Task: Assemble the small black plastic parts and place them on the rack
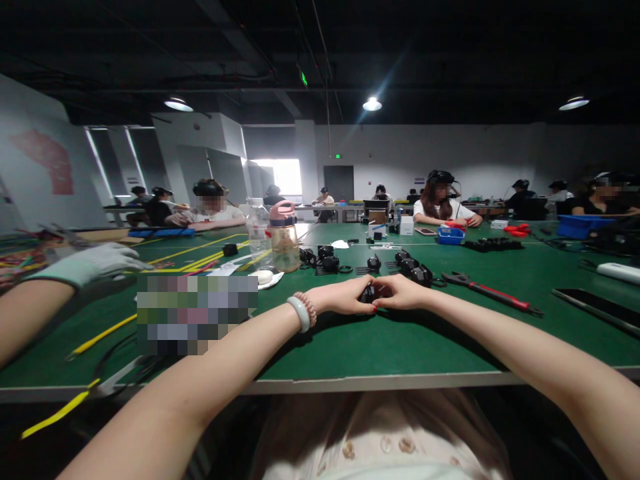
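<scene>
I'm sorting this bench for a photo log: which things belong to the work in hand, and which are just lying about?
In hand:
left hand
right hand
small black part, gripped by both
black parts behind, seemingly alike

Lying about:
pliers
water bottle
phone
blue tray

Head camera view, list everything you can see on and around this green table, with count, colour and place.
small part: one, black, pinched between both hands mid-table
similar parts: several, black, behind the hands
bottle: one, pink lid, left of centre
pliers: one, red handles, right of the hands
phone: one, dark, far right
bin: one, blue, far side
table: one, green
co-worker's gloved hand: one, pale, far left
seated people: several, far side
left hand: bracelets on wrist, on the part
right hand: on the part
</scene>
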`<state>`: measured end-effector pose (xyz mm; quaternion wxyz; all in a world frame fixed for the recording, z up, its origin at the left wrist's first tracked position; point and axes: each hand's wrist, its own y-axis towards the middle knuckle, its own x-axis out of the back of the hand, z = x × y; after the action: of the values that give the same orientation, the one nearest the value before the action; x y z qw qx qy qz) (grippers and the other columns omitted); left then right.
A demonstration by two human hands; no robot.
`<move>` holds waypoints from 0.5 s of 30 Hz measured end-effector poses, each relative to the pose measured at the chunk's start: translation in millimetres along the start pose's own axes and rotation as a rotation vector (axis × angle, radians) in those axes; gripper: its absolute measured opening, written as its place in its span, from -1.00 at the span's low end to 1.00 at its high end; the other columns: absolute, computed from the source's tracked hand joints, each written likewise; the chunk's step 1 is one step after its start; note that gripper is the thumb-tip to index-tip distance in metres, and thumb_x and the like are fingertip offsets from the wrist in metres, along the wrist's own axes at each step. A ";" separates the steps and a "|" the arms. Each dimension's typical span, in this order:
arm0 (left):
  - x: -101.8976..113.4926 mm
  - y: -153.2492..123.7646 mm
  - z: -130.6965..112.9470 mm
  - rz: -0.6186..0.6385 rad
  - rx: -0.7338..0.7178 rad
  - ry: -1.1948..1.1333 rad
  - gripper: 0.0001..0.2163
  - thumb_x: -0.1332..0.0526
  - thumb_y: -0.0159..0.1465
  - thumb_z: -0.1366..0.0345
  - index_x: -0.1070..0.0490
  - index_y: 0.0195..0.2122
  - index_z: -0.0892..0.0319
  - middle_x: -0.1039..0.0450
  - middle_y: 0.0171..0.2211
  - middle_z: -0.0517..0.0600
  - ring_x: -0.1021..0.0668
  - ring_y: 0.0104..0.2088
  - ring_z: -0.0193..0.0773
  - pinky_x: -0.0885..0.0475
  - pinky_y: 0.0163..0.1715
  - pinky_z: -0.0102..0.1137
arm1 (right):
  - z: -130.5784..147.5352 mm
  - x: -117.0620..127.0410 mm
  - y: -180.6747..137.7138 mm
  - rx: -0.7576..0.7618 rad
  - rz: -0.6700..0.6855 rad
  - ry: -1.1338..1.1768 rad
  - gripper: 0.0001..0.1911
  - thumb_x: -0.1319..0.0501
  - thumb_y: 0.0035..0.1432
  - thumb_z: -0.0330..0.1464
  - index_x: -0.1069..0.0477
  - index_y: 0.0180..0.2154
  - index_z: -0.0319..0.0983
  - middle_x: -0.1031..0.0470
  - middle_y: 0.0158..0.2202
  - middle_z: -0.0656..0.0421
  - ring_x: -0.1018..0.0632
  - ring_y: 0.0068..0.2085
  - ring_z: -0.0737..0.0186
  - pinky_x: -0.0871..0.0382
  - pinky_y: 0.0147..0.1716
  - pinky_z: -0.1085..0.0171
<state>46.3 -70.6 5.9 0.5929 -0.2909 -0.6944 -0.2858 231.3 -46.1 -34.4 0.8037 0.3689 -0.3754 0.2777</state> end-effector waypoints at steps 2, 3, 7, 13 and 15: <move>0.2 0.0 -0.1 0.000 -0.002 -0.006 -0.51 -0.06 0.06 0.03 -0.06 -0.05 0.19 -0.26 -0.11 0.06 -0.38 -0.17 -0.21 -0.25 -0.23 -0.40 | -0.3 -0.2 0.2 -0.008 -0.006 -0.008 -0.56 -0.16 -0.07 -0.29 -0.26 -0.11 -0.28 -0.45 -0.33 0.15 -0.46 -0.34 0.29 -0.29 -0.36 0.35; 0.3 0.0 -0.3 0.000 -0.003 -0.008 -0.51 -0.06 0.06 0.03 -0.05 -0.05 0.19 -0.26 -0.11 0.06 -0.38 -0.17 -0.21 -0.25 -0.23 -0.40 | -0.6 -0.2 0.3 -0.009 -0.007 -0.007 -0.57 -0.16 -0.07 -0.29 -0.26 -0.11 -0.28 -0.45 -0.33 0.16 -0.46 -0.34 0.29 -0.29 -0.36 0.35; 1.0 -0.1 -1.9 0.007 0.013 -0.006 -0.51 -0.08 0.05 0.05 -0.06 -0.06 0.19 -0.25 -0.10 0.07 -0.37 -0.16 -0.20 -0.25 -0.23 -0.40 | -0.7 0.2 0.4 0.001 -0.006 0.015 -0.57 -0.15 -0.07 -0.30 -0.26 -0.10 -0.28 -0.45 -0.30 0.15 -0.46 -0.33 0.29 -0.29 -0.36 0.36; 1.4 -0.4 -2.6 0.005 0.011 -0.013 -0.53 -0.08 0.05 0.07 -0.08 -0.07 0.18 -0.26 -0.11 0.07 -0.38 -0.16 -0.20 -0.26 -0.23 -0.40 | 2.8 1.4 0.1 -0.025 -0.009 0.036 -0.62 -0.16 -0.07 -0.31 -0.29 -0.15 -0.29 -0.45 -0.31 0.14 -0.47 -0.33 0.27 -0.29 -0.33 0.33; 1.1 -0.2 -2.1 0.001 0.006 -0.012 -0.53 -0.09 0.05 0.07 -0.08 -0.07 0.18 -0.27 -0.11 0.06 -0.38 -0.17 -0.20 -0.26 -0.24 -0.40 | 3.3 1.2 0.0 -0.029 -0.009 0.044 -0.65 -0.15 -0.07 -0.32 -0.30 -0.18 -0.29 -0.45 -0.32 0.14 -0.46 -0.32 0.26 -0.29 -0.33 0.33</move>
<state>47.3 -72.2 7.2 0.5896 -0.2913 -0.6986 -0.2819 230.7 -48.5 -31.9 0.8182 0.3526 -0.3598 0.2769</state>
